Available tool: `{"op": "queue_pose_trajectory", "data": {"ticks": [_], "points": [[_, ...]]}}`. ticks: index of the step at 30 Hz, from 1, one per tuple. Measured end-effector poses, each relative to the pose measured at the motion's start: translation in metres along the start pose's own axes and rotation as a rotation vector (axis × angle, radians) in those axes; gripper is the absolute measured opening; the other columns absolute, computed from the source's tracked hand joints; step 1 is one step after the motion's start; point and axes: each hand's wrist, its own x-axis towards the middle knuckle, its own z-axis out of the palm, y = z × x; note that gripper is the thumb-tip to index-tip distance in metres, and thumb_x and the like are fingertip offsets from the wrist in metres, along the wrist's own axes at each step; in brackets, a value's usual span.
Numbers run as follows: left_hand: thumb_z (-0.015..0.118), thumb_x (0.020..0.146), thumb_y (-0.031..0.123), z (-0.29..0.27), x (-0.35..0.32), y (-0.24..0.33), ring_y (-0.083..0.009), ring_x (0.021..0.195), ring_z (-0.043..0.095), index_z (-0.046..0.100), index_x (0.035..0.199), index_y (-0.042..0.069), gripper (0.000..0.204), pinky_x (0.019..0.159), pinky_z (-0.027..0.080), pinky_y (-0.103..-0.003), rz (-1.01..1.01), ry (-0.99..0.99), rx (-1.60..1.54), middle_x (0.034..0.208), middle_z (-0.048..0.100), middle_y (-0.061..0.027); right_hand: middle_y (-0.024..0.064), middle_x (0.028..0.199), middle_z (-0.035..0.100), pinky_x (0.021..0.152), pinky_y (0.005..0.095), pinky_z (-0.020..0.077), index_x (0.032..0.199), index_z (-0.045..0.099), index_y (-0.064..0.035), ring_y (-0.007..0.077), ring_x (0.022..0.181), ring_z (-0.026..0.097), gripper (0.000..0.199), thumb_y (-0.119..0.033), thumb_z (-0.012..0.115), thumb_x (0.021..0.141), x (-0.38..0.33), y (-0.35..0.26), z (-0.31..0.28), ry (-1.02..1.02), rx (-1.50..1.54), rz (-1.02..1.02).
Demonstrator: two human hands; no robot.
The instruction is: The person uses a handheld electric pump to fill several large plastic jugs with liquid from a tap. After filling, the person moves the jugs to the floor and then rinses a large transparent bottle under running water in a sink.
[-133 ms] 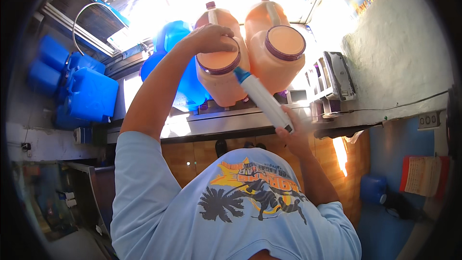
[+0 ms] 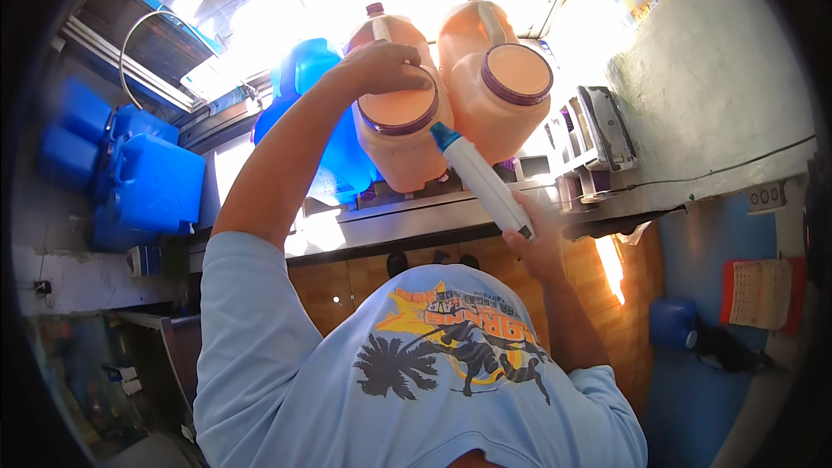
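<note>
Three large jugs stand side by side before me: a blue one on the left and two pale orange ones with purple-rimmed round lids. My left hand grips the middle orange jug at its upper side, behind the lid; the fingertips are partly hidden. In my right hand is a white tube-shaped tool with a blue-green tip, held by its lower end. The tip is beside the middle jug's lid rim; whether it touches cannot be told. The other orange jug stands to the right.
Several blue containers are grouped at the left. The jugs stand on a metal-edged counter by a bright window. A dark-edged box-like fixture is at the right wall, with a cable running along it. A blue container sits low at the right.
The whole view has turned slightly. The tool and my right hand sit a little lower and further right in the picture. My left hand keeps its place on the middle jug.
</note>
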Motion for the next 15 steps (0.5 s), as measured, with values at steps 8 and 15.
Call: {"op": "queue_pose_trajectory", "data": {"ticks": [8,15], "points": [[0.051,0.093,0.063,-0.017,0.009,-0.014,-0.0252,0.099,0.068,0.077,0.089,0.006,0.062,0.090,0.052,-0.042,-0.021,-0.005,0.344,0.098,0.074,-0.0140,0.0085,0.112,0.063,0.068,0.0260,0.0519,0.145,0.048,-0.0052,0.0095,0.078,0.059,0.061,-0.003,0.063,0.086,-0.028,0.013,0.058,0.254,0.398,0.179],[0.061,0.090,0.061,-0.056,-0.027,-0.061,-0.0297,0.106,0.067,0.075,0.109,0.005,0.062,0.093,0.052,-0.044,0.102,-0.136,0.156,0.110,0.072,-0.0178,0.0099,0.104,0.059,0.057,0.0257,0.0458,0.146,0.045,0.0003,0.0107,0.067,0.053,0.065,-0.009,0.061,0.084,-0.041,-0.016,0.115,0.176,0.476,0.181]]}}
